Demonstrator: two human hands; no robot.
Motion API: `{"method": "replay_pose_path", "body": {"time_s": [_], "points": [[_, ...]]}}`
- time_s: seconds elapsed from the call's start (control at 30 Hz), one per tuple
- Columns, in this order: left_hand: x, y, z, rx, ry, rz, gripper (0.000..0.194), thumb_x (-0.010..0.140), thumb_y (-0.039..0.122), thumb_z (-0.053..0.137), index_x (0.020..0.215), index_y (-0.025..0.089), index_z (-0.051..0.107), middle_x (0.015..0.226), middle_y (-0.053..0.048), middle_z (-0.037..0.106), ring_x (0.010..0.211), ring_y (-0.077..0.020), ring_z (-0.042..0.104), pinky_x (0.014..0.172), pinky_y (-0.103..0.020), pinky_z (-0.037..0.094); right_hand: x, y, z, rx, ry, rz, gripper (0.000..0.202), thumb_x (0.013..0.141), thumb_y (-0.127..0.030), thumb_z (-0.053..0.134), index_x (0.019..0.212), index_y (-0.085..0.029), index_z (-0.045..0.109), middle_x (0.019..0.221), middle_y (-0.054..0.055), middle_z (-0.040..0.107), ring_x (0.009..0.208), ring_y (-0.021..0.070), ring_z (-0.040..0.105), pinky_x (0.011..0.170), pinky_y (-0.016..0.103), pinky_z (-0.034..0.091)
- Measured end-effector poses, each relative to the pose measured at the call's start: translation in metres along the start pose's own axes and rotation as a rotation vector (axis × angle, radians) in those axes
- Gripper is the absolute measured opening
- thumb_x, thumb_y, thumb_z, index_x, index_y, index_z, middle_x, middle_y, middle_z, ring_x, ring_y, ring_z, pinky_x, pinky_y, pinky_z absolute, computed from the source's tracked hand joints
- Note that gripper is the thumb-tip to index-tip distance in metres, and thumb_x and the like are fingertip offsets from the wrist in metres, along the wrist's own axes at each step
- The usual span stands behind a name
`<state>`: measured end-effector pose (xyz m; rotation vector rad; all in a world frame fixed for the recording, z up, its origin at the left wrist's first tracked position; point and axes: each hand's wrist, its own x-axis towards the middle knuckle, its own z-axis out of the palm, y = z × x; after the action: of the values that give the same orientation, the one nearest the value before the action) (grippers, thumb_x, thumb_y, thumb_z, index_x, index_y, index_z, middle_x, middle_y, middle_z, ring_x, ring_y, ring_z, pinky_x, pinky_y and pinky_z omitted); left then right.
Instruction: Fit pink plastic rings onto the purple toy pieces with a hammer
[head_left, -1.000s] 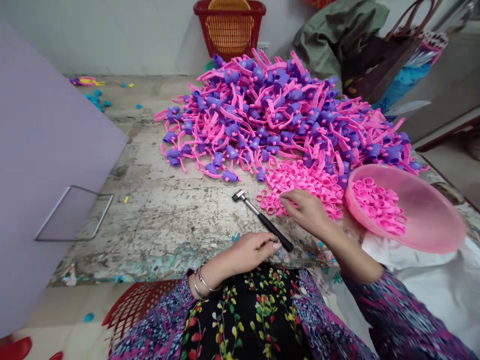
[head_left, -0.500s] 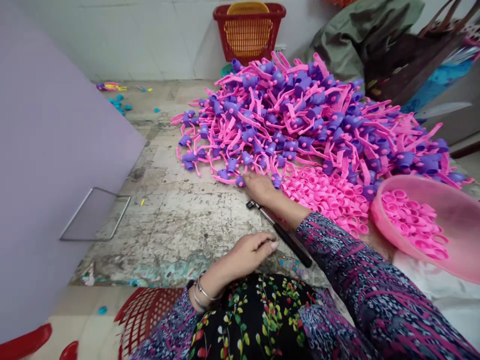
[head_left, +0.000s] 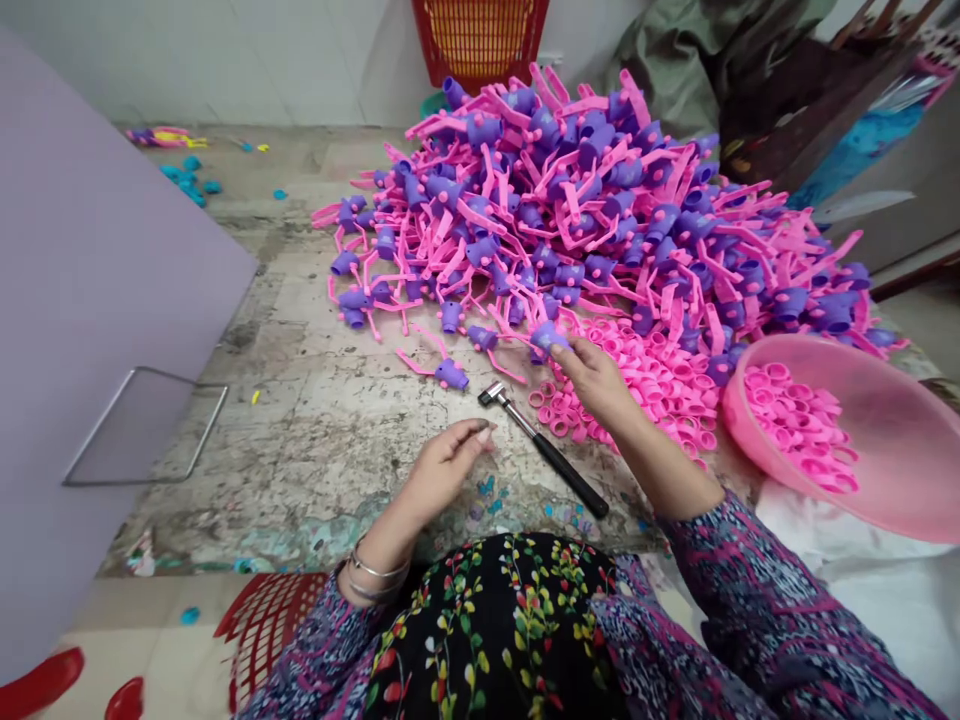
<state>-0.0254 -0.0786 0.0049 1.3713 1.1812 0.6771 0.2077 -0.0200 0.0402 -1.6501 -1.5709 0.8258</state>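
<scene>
My right hand (head_left: 592, 380) pinches a purple plastic doll torso with pink arms (head_left: 550, 336) at the front of a big pile of like parts (head_left: 540, 215). Over the near part of the worktable, my left hand (head_left: 450, 460) has thumb and fingers brought together; whether anything small is between them I cannot make out. Between the hands lies a small hammer (head_left: 544, 445) with a black handle, its metal head pointing away from me. A single torso with pink arms (head_left: 452, 374) rests just beyond the hammer head. Small pink ring-like parts (head_left: 660, 390) are heaped beneath and beside my right hand.
A pink basin (head_left: 892, 450) with more pink parts stands at the right. A lilac panel with a wire handle (head_left: 142, 425) rises at the left. Blue bits (head_left: 191, 180) lie at the back left. A red basket (head_left: 480, 40) is against the wall; another red basket (head_left: 262, 630) sits below the table edge.
My right hand has drawn back and to the right from the pile's front edge, now with a torso in its fingers. My left hand has moved slightly forward and left. The view has shifted.
</scene>
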Motion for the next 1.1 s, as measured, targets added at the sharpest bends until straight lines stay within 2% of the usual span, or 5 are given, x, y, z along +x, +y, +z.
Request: {"method": "replay_pose_path", "body": {"time_s": [0.17, 0.43, 0.63, 0.83, 1.1], "points": [[-0.013, -0.001, -0.003, 0.402, 0.253, 0.297, 0.071, 0.084, 0.053, 0.06, 0.143, 0.019, 0.039, 0.15, -0.018, 0.041, 0.14, -0.0307, 0.036, 0.114, -0.052, 0.029, -0.072, 0.004, -0.004, 0.286, -0.317, 0.045, 0.033, 0.092, -0.049, 0.052, 0.096, -0.018, 0.063, 0.084, 0.002, 0.062, 0.078, 0.0174, 0.057, 0.069, 0.028, 0.043], [-0.029, -0.01, 0.008, 0.425, -0.065, 0.308, 0.066, 0.085, 0.055, 0.058, 0.14, 0.021, 0.044, 0.14, -0.018, 0.053, 0.129, -0.0331, 0.05, 0.105, -0.052, 0.042, -0.123, 0.013, -0.015, 0.367, -0.628, 0.058, 0.025, 0.096, -0.04, 0.051, 0.104, -0.019, 0.06, 0.092, 0.002, 0.061, 0.085, 0.0158, 0.056, 0.077, 0.027, 0.044], [-0.036, 0.009, 0.006, 0.558, 0.44, 0.52, 0.032, 0.086, 0.038, 0.062, 0.112, 0.021, 0.062, 0.12, -0.012, 0.061, 0.111, -0.0261, 0.058, 0.097, -0.045, 0.045, -0.122, 0.016, -0.023, 0.06, -0.556, 0.042, 0.022, 0.092, -0.035, 0.056, 0.108, -0.02, 0.062, 0.088, 0.002, 0.062, 0.077, 0.0153, 0.055, 0.07, 0.027, 0.042], [-0.04, 0.019, 0.015, 0.892, -0.116, 0.449, 0.052, 0.081, 0.061, 0.059, 0.111, 0.019, 0.069, 0.118, -0.015, 0.067, 0.114, -0.0361, 0.056, 0.099, -0.054, 0.037, -0.129, -0.006, -0.005, -0.067, -0.694, -0.098, 0.016, 0.089, -0.028, 0.058, 0.1, -0.018, 0.063, 0.079, -0.001, 0.062, 0.067, 0.0124, 0.053, 0.061, 0.024, 0.036], [-0.037, 0.005, 0.022, 0.108, -0.434, -0.07, 0.063, 0.091, 0.063, 0.038, 0.132, 0.019, 0.059, 0.104, -0.012, 0.073, 0.097, -0.0271, 0.065, 0.092, -0.04, 0.046, -0.124, -0.003, -0.007, 0.136, -0.707, -0.132, 0.027, 0.093, -0.04, 0.056, 0.105, -0.018, 0.065, 0.083, 0.001, 0.067, 0.069, 0.0132, 0.059, 0.063, 0.024, 0.042]]}}
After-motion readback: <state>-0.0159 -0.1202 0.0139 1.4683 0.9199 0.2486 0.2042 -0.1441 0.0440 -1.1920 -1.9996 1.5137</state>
